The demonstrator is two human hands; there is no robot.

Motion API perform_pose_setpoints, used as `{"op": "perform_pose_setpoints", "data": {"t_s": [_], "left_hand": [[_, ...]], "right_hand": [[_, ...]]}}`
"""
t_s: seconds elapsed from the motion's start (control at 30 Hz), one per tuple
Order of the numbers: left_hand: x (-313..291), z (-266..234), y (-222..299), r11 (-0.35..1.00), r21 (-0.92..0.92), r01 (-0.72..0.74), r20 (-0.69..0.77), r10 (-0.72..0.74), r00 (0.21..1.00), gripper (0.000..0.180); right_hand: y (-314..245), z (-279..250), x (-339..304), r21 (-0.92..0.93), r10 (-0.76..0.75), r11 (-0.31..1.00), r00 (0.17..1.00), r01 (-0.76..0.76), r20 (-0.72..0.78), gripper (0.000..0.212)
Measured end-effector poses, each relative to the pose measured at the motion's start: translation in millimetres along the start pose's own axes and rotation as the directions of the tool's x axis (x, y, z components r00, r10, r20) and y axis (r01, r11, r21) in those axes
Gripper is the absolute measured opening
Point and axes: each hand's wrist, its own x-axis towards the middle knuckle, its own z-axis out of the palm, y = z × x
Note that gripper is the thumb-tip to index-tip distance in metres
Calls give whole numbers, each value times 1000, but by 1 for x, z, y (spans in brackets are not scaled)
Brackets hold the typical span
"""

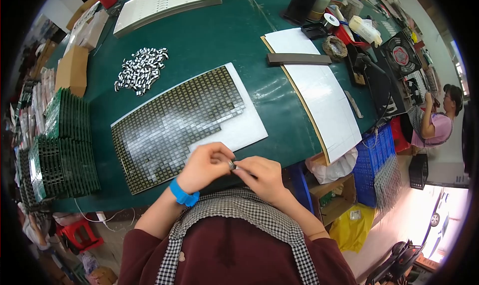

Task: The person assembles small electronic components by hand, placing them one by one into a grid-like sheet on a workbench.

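My left hand [205, 163], with a blue band at the wrist, and my right hand [263, 176] meet at the table's front edge. Their fingertips pinch a small silvery piece [232, 166] between them; its exact kind is too small to make out. Just beyond my hands lies a white board [252, 130] covered with rows of small dark and shiny square pieces [174, 115]. Its right front corner is bare white. Farther back on the left, a loose pile of small silvery metal pieces [141, 69] rests on the green table [239, 50].
Stacked green circuit boards [65, 145] stand at the left. On the right lies a white sheet-covered board [319, 98] with a dark bar [298, 59] across it. Tools, a solder spool [331, 20] and a fan [400, 55] crowd the far right, where another person [436, 120] sits.
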Motion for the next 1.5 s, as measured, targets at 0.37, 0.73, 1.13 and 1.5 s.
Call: {"op": "perform_pose_setpoints", "data": {"t_s": [0.37, 0.73, 1.13, 1.5], "left_hand": [[32, -5, -5, 161, 971, -177, 8, 717, 697, 18], [35, -12, 2, -40, 987, -156, 134, 741, 658, 10], [8, 7, -18, 855, -519, 16, 117, 52, 992, 10], [7, 9, -17, 867, -496, 37, 140, 38, 990, 7]], "right_hand": [[6, -11, -3, 412, 597, 713, 799, -568, 70, 13], [7, -16, -4, 261, 400, 893, 911, -366, -94, 18], [5, -4, 2, 68, -17, 997, 981, 31, -195, 23], [4, -6, 3, 62, -37, 997, 986, 47, -160, 24]]}}
